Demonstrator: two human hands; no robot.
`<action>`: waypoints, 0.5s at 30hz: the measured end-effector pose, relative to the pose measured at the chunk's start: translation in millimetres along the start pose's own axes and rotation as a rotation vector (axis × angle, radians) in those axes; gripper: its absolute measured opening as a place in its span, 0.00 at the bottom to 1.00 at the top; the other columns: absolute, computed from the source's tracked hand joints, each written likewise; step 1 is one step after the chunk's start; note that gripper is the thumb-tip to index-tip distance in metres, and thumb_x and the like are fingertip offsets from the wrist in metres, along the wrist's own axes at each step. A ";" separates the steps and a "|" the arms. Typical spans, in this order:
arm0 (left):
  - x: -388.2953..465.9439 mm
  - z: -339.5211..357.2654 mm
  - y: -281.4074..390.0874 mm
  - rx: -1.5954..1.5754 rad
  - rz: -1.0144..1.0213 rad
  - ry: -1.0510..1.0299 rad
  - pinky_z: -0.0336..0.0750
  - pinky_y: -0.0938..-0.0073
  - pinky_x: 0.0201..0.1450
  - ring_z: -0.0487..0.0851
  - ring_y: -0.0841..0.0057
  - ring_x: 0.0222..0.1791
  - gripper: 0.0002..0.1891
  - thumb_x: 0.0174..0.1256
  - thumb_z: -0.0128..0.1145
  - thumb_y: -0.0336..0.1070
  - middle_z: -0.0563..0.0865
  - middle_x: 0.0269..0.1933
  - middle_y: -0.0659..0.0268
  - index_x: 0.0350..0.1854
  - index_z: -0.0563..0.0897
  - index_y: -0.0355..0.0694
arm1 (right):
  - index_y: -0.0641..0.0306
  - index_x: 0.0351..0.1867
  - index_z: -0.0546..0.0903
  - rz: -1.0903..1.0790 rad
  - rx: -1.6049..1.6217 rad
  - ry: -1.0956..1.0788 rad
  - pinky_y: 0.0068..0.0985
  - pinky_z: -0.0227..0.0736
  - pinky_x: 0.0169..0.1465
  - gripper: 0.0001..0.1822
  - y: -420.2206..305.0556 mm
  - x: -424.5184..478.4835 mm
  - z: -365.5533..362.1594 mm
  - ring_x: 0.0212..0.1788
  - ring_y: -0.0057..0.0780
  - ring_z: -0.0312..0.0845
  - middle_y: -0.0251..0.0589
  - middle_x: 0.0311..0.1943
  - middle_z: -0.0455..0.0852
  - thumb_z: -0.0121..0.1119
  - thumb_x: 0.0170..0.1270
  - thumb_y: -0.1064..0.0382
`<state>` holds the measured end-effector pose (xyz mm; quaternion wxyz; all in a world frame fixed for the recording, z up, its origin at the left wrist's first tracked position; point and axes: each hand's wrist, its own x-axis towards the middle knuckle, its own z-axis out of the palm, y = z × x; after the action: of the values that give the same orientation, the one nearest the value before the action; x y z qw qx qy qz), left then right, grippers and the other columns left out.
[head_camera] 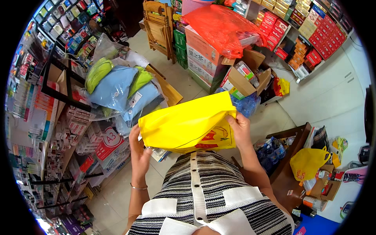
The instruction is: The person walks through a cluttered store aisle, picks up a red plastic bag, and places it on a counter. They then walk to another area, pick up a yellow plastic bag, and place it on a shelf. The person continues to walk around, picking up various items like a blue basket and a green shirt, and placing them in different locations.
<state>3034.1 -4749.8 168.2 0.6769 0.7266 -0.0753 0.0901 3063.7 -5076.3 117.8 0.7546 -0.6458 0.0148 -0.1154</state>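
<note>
A bright yellow bag, seemingly non-woven fabric, is stretched sideways in front of my waist. Red printing shows on its lower right part. My right hand pinches the bag's right edge between thumb and fingers. At the opposite end, my left hand has its fingers against the left edge and its thumb spread away, so how firmly it grips is unclear. Beyond the bag on the left lie plastic-wrapped light blue garments with lime green pieces.
Shelves of small packaged goods line the left. Stacked drink cartons under a red plastic bag stand ahead, beside an open cardboard box. A folded wooden chair leans behind. A brown wooden table is at right.
</note>
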 end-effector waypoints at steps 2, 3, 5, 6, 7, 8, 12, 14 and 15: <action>2.9 -1.2 4.3 0.341 0.109 -0.072 0.59 0.60 0.68 0.58 0.61 0.71 0.38 0.50 0.70 0.53 0.60 0.69 0.53 0.62 0.68 0.46 | 0.70 0.46 0.81 0.028 0.129 -0.019 0.17 0.69 0.46 0.11 -2.9 2.4 -2.9 0.40 0.16 0.75 0.33 0.41 0.83 0.58 0.65 0.67; 5.5 0.3 8.4 0.512 0.162 -0.112 0.59 0.60 0.68 0.58 0.60 0.71 0.38 0.46 0.72 0.54 0.60 0.69 0.53 0.61 0.70 0.47 | 0.69 0.47 0.81 0.043 0.194 -0.023 0.17 0.69 0.46 0.11 -6.9 3.3 -3.5 0.40 0.16 0.75 0.32 0.41 0.83 0.58 0.65 0.67; 16.1 4.1 20.6 0.511 0.193 -0.080 0.67 0.64 0.62 0.68 0.59 0.64 0.24 0.45 0.73 0.39 0.68 0.64 0.53 0.46 0.78 0.42 | 0.69 0.48 0.81 0.027 0.205 -0.044 0.17 0.69 0.47 0.12 -14.1 5.5 -3.2 0.41 0.15 0.75 0.30 0.41 0.83 0.58 0.65 0.67; 21.5 -2.0 19.8 0.527 0.205 -0.121 0.69 0.65 0.60 0.71 0.60 0.61 0.20 0.45 0.72 0.33 0.71 0.61 0.53 0.42 0.79 0.40 | 0.69 0.48 0.81 0.014 0.198 -0.051 0.17 0.69 0.46 0.12 -19.1 6.3 -5.2 0.41 0.15 0.75 0.30 0.40 0.83 0.59 0.65 0.67; 26.5 -3.3 21.5 0.542 0.217 -0.163 0.71 0.67 0.57 0.75 0.61 0.58 0.17 0.46 0.70 0.28 0.74 0.59 0.54 0.39 0.80 0.38 | 0.69 0.47 0.81 0.001 0.190 -0.057 0.18 0.69 0.46 0.12 -22.1 6.7 -7.9 0.40 0.15 0.75 0.30 0.40 0.83 0.59 0.65 0.67; 27.9 0.4 27.3 0.532 0.249 -0.096 0.75 0.72 0.50 0.80 0.64 0.48 0.13 0.43 0.65 0.17 0.79 0.50 0.56 0.33 0.80 0.35 | 0.70 0.46 0.81 -0.018 0.151 -0.068 0.18 0.69 0.46 0.11 -23.5 6.8 -12.0 0.40 0.16 0.75 0.31 0.40 0.83 0.59 0.64 0.67; 24.8 -13.2 14.6 0.489 0.233 -0.083 0.74 0.75 0.49 0.80 0.68 0.44 0.12 0.47 0.62 0.16 0.78 0.48 0.57 0.35 0.80 0.35 | 0.71 0.44 0.80 -0.060 -0.145 -0.102 0.19 0.68 0.46 0.11 -29.6 6.4 -28.5 0.40 0.18 0.75 0.33 0.38 0.83 0.61 0.63 0.66; 23.5 -10.0 6.3 0.256 0.134 -0.052 0.74 0.76 0.49 0.78 0.69 0.47 0.12 0.49 0.61 0.17 0.77 0.50 0.57 0.36 0.80 0.34 | 0.71 0.44 0.80 -0.076 -0.264 -0.146 0.20 0.68 0.48 0.13 -38.1 3.9 -29.3 0.42 0.20 0.75 0.36 0.40 0.83 0.63 0.61 0.66; 23.0 -8.0 3.8 0.138 0.080 -0.036 0.73 0.77 0.49 0.78 0.70 0.49 0.12 0.49 0.61 0.17 0.76 0.50 0.57 0.37 0.80 0.34 | 0.71 0.44 0.80 -0.088 -0.234 -0.151 0.21 0.69 0.48 0.13 -48.6 3.2 -25.8 0.42 0.21 0.75 0.37 0.41 0.82 0.63 0.61 0.66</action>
<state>3055.4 -4741.8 177.8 0.6198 0.7693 -0.1102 0.1089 3054.8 -5108.8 161.5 0.6672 -0.7363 -0.0569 -0.0969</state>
